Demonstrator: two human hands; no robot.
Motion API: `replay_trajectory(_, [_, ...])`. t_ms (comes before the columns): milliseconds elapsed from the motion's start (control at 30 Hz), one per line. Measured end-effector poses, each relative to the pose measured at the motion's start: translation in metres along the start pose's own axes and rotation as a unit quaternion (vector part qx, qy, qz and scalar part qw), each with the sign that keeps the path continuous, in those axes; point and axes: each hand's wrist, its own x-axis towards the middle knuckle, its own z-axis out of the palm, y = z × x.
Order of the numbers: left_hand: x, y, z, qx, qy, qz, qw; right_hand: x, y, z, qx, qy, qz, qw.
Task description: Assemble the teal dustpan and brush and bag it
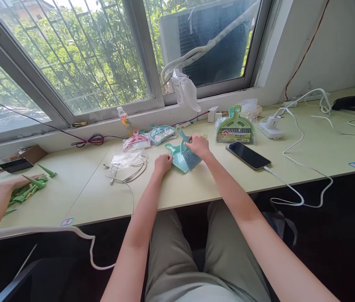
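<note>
The left hand [163, 164] holds the blue-green dustpan [180, 162] at its side; the right hand [198, 145] grips the brush [191, 160] over it.

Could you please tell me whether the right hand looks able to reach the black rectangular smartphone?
Probably yes: the black rectangular smartphone lies right of the right hand, with only pale yellow tabletop visible between. The hand grips a turquoise plastic brush, though, so it would likely need freeing first.
</note>
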Motion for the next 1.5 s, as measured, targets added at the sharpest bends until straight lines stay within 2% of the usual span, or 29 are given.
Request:
replay_trajectory(100, [-0.003,0.01,0.003,-0.014,-0.027,0.091,0.995,-0.006,-0.009,0.008,-0.038,-0.061,-0.042,0.997])
replay_trajectory(167, [-0.003,0.012,0.003,-0.008,-0.021,0.101,0.995,-0.01,-0.012,0.015,-0.059,-0.082,-0.056,0.993])
replay_trajectory(233, [-0.002,0.009,0.003,-0.003,0.017,0.078,0.997,-0.012,-0.013,0.02,-0.06,-0.083,-0.066,0.993])
replay_trajectory(333, [0.001,0.0,0.002,0.004,0.107,0.042,0.993,-0.013,-0.013,0.024,-0.049,-0.079,-0.077,0.993])
replay_trajectory(433, [0.001,-0.007,0.002,0.039,0.151,0.047,0.987,-0.014,-0.016,0.029,-0.021,-0.085,-0.107,0.99])
replay_trajectory(567, [0.0,-0.011,0.001,0.079,0.132,0.103,0.983,-0.015,-0.019,0.037,0.042,-0.114,-0.17,0.978])
replay_trajectory(700, [0.001,-0.014,-0.002,0.072,0.118,0.161,0.977,-0.009,-0.014,0.04,0.103,-0.109,-0.179,0.972])
replay_trajectory(833, [0.0,-0.017,-0.006,0.054,0.133,0.17,0.975,-0.003,-0.008,0.035,0.142,-0.112,-0.173,0.968])
replay_trajectory(1133, [0.001,-0.012,-0.001,0.071,0.083,0.151,0.982,-0.003,-0.004,0.024,0.107,-0.146,-0.162,0.97])
replay_trajectory(1233, [0.001,-0.011,0.003,0.025,0.091,0.14,0.986,-0.003,-0.004,0.024,0.084,-0.145,-0.156,0.973])
replay_trajectory(1333, [-0.001,-0.01,0.002,-0.085,0.157,0.113,0.977,-0.004,-0.007,0.028,0.088,-0.119,-0.144,0.978])
replay_trajectory(1433, [-0.002,-0.004,-0.005,-0.246,0.273,0.059,0.928,-0.006,-0.015,0.035,0.145,-0.048,-0.121,0.981])
replay_trajectory(1467, [-0.001,-0.001,-0.007,-0.309,0.296,0.031,0.903,-0.006,-0.018,0.037,0.169,-0.02,-0.113,0.979])
replay_trajectory(1500, [-0.001,0.003,-0.009,-0.378,0.294,0.0,0.878,-0.007,-0.021,0.04,0.192,0.007,-0.106,0.976])
